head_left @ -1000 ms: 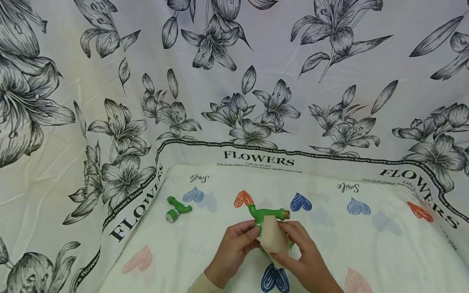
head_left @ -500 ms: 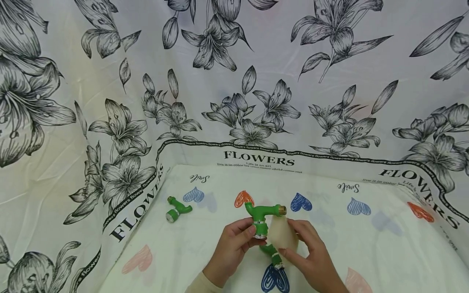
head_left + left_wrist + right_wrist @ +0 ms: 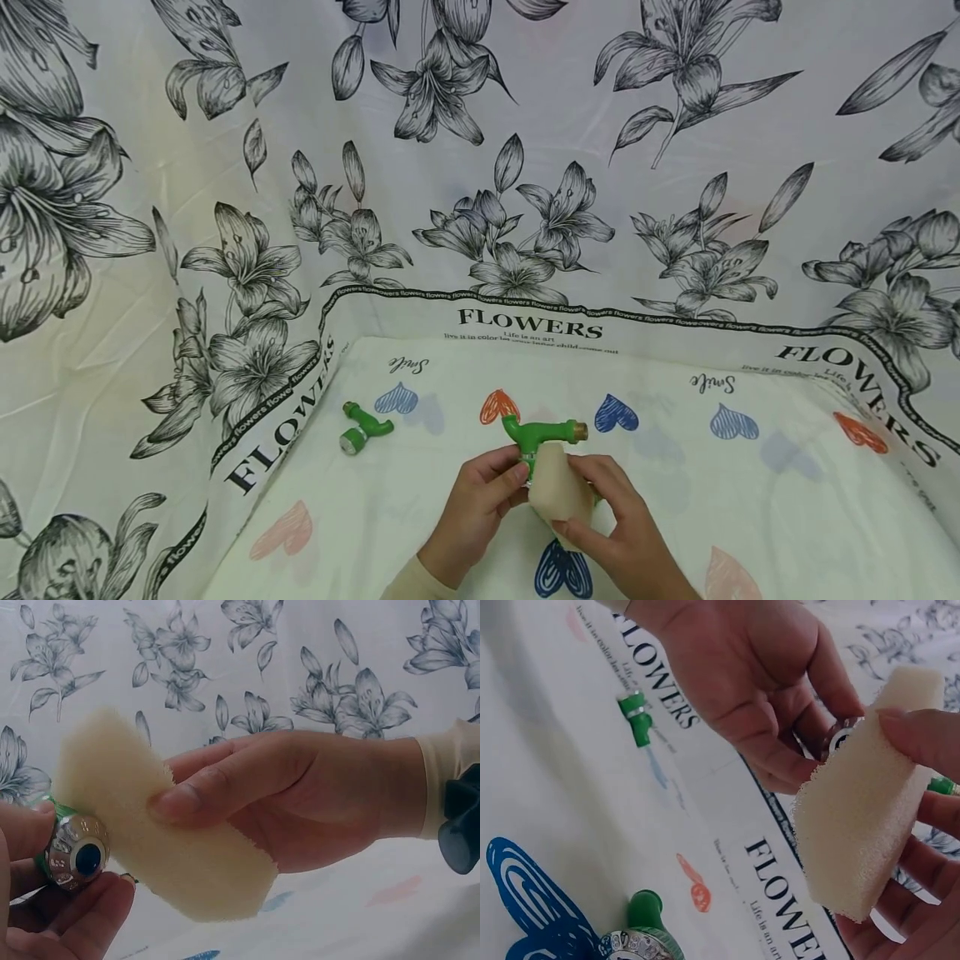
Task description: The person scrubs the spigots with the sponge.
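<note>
A green tap (image 3: 540, 433) with a brass threaded end is held up by my left hand (image 3: 476, 508), its fingers and thumb gripping the lower part. My right hand (image 3: 630, 529) holds a cream sponge (image 3: 562, 492) against the tap's right side, covering part of it. In the left wrist view, the tap's chrome knob (image 3: 77, 851) with a dark centre shows between the left fingertips, and the sponge (image 3: 165, 817) lies beside it. The right thumb presses on the sponge's face in the right wrist view, where the knob (image 3: 841, 739) is partly hidden.
Another green tap (image 3: 363, 429) lies at the left on the white heart-print cloth (image 3: 405, 533). A third tap (image 3: 646, 919) lies under the hands, mostly hidden by the sponge in the head view. Flower-print fabric (image 3: 517, 225) hangs behind.
The sponge went right, away from the tap, half a second ago and is now back left over its lower part. My left hand keeps its hold with little movement.
</note>
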### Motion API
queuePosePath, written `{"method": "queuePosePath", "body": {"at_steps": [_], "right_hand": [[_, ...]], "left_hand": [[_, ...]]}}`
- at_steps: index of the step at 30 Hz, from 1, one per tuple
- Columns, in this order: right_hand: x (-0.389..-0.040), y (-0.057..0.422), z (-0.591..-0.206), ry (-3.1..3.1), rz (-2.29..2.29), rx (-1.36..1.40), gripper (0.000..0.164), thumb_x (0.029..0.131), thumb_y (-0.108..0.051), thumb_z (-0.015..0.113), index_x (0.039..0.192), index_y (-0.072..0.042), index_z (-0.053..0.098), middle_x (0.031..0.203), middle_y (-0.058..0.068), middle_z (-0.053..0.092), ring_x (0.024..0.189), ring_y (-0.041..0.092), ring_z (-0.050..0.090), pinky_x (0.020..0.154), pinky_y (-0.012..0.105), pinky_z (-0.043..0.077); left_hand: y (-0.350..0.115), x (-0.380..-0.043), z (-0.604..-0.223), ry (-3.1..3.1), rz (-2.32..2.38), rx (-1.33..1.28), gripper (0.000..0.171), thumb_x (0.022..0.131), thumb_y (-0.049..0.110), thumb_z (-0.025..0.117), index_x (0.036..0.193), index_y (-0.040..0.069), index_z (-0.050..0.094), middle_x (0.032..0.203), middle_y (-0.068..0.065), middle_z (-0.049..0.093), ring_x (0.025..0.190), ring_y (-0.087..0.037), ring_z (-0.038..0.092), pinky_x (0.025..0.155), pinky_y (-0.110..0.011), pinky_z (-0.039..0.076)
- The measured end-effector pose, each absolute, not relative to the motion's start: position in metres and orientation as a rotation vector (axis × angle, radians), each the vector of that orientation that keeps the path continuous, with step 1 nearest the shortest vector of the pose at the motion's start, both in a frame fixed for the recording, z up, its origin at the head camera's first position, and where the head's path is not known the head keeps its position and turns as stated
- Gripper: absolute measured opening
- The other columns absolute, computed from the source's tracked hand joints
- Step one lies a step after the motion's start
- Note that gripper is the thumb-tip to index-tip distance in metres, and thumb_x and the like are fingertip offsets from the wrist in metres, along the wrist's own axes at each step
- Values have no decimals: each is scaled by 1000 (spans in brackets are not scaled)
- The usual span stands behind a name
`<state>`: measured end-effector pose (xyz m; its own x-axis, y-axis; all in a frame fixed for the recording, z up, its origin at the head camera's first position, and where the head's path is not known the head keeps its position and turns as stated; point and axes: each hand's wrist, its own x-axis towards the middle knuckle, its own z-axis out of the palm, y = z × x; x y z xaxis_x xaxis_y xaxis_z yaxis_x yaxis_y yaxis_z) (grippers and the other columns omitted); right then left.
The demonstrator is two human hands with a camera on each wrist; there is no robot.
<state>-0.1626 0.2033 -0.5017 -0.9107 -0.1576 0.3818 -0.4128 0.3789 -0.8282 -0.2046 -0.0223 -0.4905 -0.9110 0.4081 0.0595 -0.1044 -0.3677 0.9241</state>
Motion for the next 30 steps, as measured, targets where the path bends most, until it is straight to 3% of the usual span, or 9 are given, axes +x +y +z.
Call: {"method": "queuePosePath", "body": {"at_steps": [5,14,22,30], "right_hand": [[-163,200,-500,-2404,1547,487,66,91,-19,91,148,-36,62,139,-11,61,118,17,59,91,33,58],[-162,198,-500,-2421,1588,430,63,91,-23,92,146,-33,64,138,-10,61,119,18,60,95,36,59],[-169,206,-506,-2353,1668,384,54,98,-15,84,147,-26,64,131,-5,62,112,19,63,93,33,61],[-167,204,-508,-2366,1798,242,56,99,-18,83,151,-24,63,129,-2,62,110,22,62,93,32,60]], "left_hand": [[-22,-205,-491,1546,2338,381,41,111,8,64,145,-14,59,128,-10,71,111,-17,72,102,-38,59],[-20,-205,-489,1556,2356,327,39,105,4,73,139,-12,61,124,-17,73,113,-21,73,99,-38,61],[-20,-203,-491,1553,2305,427,40,106,8,73,140,-9,61,127,-20,70,114,-25,72,101,-45,60],[-17,-200,-492,1621,2282,354,46,100,4,80,143,-4,66,135,-20,71,119,-29,72,101,-38,59]]}}
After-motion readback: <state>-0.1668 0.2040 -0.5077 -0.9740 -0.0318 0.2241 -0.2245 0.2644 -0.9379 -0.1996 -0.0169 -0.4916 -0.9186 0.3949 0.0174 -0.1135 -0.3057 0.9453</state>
